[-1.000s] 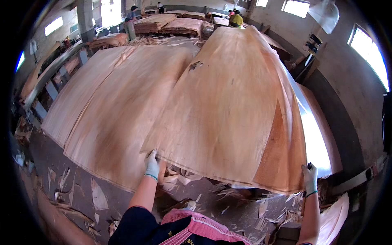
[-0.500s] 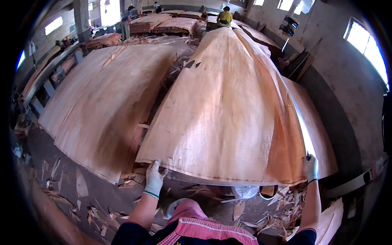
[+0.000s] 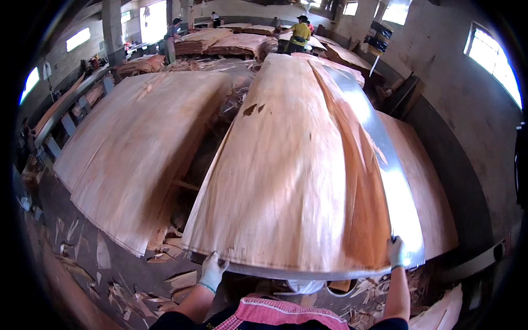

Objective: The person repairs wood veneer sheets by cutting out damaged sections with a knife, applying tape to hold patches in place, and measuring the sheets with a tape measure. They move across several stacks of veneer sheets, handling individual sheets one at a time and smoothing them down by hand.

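A long, thin sheet of pale wood veneer (image 3: 269, 181) stretches away from me, with two dark holes near its far left side. Its right part is a folded, darker orange strip (image 3: 366, 220). My left hand (image 3: 212, 272), in a white glove with a green cuff, is closed on the sheet's near edge toward the left corner. At the near right corner, my gloved right hand (image 3: 397, 253) grips the veneer. Beneath the sheet lies a shiny metal tabletop (image 3: 404, 203), bare along the right.
A stack of veneer (image 3: 137, 154) lies to the left, and another wood sheet (image 3: 423, 187) to the right by the wall. A person in a yellow top (image 3: 300, 34) stands at the far end. Wood scraps (image 3: 137, 300) litter the floor.
The veneer's right edge has shifted left with my right hand, baring more of the metal tabletop. Both hands sit lower in view. The far person in yellow is more upright.
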`<state>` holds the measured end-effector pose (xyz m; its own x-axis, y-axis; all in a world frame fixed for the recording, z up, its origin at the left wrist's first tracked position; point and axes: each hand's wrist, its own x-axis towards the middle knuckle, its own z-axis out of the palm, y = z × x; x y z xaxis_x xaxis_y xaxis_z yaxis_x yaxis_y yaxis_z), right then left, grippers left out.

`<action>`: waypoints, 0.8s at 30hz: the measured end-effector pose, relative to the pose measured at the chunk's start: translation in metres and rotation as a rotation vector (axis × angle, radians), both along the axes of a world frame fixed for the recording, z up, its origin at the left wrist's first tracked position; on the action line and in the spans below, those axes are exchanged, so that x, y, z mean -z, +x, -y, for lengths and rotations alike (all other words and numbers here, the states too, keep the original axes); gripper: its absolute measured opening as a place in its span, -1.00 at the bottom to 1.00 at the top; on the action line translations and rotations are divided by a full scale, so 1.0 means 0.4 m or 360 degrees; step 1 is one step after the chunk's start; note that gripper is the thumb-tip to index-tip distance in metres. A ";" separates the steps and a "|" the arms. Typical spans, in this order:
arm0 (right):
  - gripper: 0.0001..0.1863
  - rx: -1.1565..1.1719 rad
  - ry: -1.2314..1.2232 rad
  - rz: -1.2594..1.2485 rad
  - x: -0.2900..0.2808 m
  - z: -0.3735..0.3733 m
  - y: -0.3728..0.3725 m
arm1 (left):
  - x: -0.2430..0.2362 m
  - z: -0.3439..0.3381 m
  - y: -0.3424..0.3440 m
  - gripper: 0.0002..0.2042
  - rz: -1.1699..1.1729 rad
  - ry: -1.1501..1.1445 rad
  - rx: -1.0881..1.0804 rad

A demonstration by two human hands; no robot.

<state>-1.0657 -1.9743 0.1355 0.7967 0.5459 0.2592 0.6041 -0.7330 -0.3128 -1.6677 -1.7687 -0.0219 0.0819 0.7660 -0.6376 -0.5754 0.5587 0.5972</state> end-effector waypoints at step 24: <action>-0.75 -0.0022 -0.0512 0.0018 0.357 0.508 0.129 | -0.087 0.214 0.425 -0.57 -0.2611 0.1350 0.0608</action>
<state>-1.0139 -2.1777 -0.0074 0.7866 0.6122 0.0805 0.6168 -0.7848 -0.0595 -1.4979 -1.8543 0.0128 0.0851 0.9679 0.2366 0.8425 -0.1967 0.5015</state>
